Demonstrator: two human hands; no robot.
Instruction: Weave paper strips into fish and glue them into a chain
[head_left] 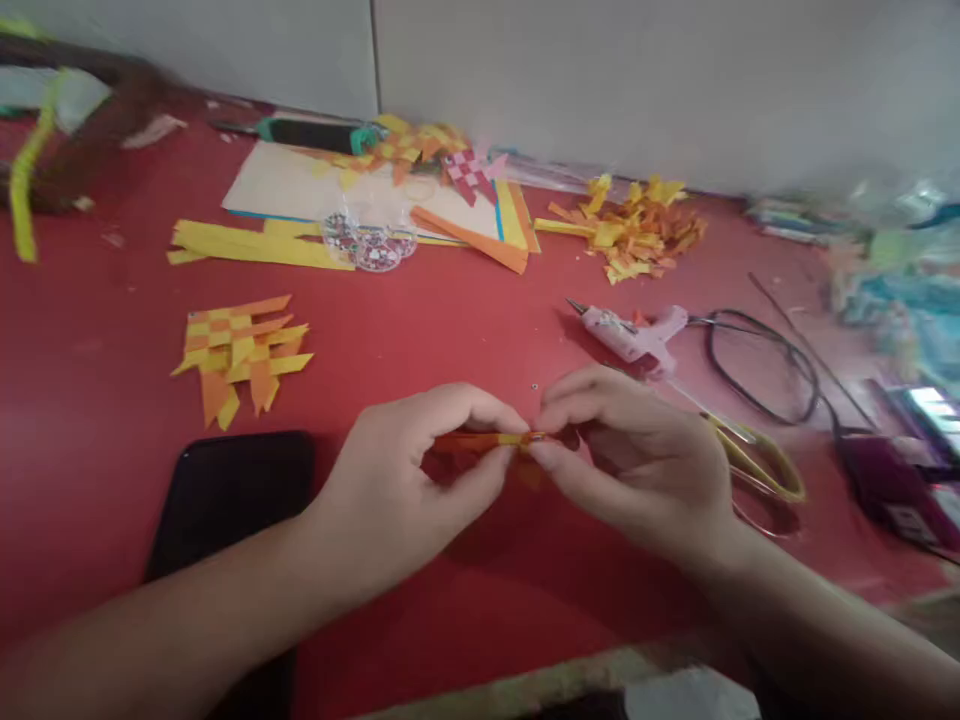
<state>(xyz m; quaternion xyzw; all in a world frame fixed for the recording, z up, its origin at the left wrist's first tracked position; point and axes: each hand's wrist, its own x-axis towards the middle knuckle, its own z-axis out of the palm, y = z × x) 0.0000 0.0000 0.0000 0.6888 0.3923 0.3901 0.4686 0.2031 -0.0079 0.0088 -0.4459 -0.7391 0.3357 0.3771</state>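
Paper [471, 441], orange-yellow, in left hand [397, 475] and right hand [652, 465]

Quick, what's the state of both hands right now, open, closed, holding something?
Left hand: closed, pinching a thin orange-and-yellow paper piece.
Right hand: closed, pinching the same paper piece near its right end.

A black phone [244, 490] and, farther right, a pink glue gun [626, 335] lie on a red table [420, 340].
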